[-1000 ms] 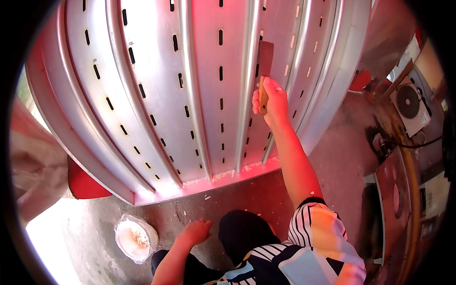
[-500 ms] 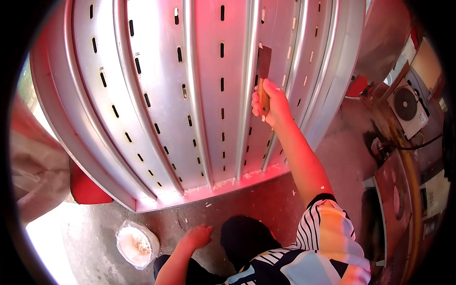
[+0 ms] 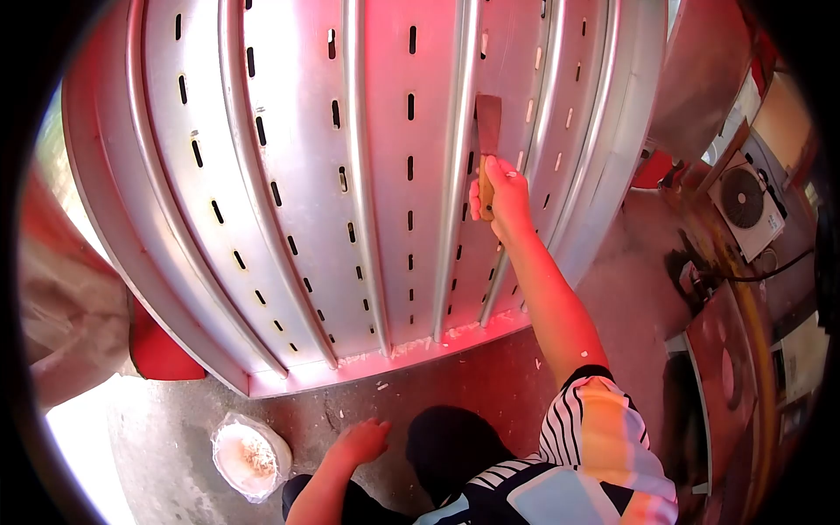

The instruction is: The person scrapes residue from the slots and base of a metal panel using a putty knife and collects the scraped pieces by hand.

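Observation:
My right hand (image 3: 503, 194) is closed around the wooden handle of a putty knife (image 3: 488, 127), blade pointing away from me. The blade lies against a large slotted metal panel (image 3: 376, 175), just right of a raised rib. White strips fill several slots in the right-hand rows, while many slots further left look dark. A small white fragment sits on my right hand by the thumb. My left hand (image 3: 360, 440) is held low over my lap, fingers loosely extended, with nothing visible in it.
White scraps (image 3: 429, 346) lie along the panel's near lip. A plastic-lined bucket (image 3: 251, 457) with white shavings stands on the floor at lower left. A fan unit (image 3: 745, 197) is at the right, and brownish draped material (image 3: 70, 297) at the left.
The view has shifted slightly, so the panel sits a little lower. A white bit at the blade's corner and another under my right hand no longer show. My left hand has hardly moved.

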Tool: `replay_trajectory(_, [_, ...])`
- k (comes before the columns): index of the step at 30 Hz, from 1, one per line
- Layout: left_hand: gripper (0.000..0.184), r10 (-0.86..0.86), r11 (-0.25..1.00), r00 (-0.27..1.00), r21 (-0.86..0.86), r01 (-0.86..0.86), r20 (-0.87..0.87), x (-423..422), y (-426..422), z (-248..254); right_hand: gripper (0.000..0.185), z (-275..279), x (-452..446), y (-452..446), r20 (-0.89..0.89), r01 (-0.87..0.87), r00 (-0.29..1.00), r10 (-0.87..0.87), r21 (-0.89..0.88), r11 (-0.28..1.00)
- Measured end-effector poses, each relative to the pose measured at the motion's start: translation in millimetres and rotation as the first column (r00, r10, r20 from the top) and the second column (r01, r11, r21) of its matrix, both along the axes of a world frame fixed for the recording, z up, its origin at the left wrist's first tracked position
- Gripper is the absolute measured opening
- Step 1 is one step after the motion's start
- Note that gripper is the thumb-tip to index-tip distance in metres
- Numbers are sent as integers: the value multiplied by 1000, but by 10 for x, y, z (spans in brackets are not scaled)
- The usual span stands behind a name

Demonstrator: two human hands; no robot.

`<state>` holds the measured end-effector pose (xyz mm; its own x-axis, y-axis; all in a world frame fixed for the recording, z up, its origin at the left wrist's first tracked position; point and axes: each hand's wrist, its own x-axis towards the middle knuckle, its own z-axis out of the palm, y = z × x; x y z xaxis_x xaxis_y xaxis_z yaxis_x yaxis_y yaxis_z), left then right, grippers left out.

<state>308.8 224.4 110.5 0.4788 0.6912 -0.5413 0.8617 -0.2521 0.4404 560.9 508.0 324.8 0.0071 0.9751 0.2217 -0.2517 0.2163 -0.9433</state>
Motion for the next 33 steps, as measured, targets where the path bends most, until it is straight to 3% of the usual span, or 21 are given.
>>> replay_trajectory(8, [45, 6, 1000, 1000, -4, -6, -2, -21, 29, -33, 31, 549, 25, 168, 6, 11, 1000, -11, 80, 997])
replay_trajectory(14, [44, -7, 1000, 1000, 9, 8, -28, 18, 72, 14, 31, 613, -6, 90, 56, 49, 997, -49, 2, 999])
replay_trajectory(18, [43, -56, 998, 998, 19, 56, 6, -62, -1, -212, 30, 1047, -87, 209, 47, 66, 996, -71, 98, 993])
replay_trajectory(24, [43, 13, 998, 1000, 62, -14, 27, -34, 57, -7, 30, 522, -63, -4, 97, 77, 993, -72, -46, 996])
replay_trajectory(27, [43, -1, 998, 1000, 59, 0, 3, -81, 19, -106, 29, 806, -138, 127, 20, 28, 999, -27, -72, 997])
replay_trajectory(33, [45, -11, 999, 1000, 53, 9, 24, -62, -31, -185, 28, 633, 38, 61, 133, 102, 985, -106, 33, 994])
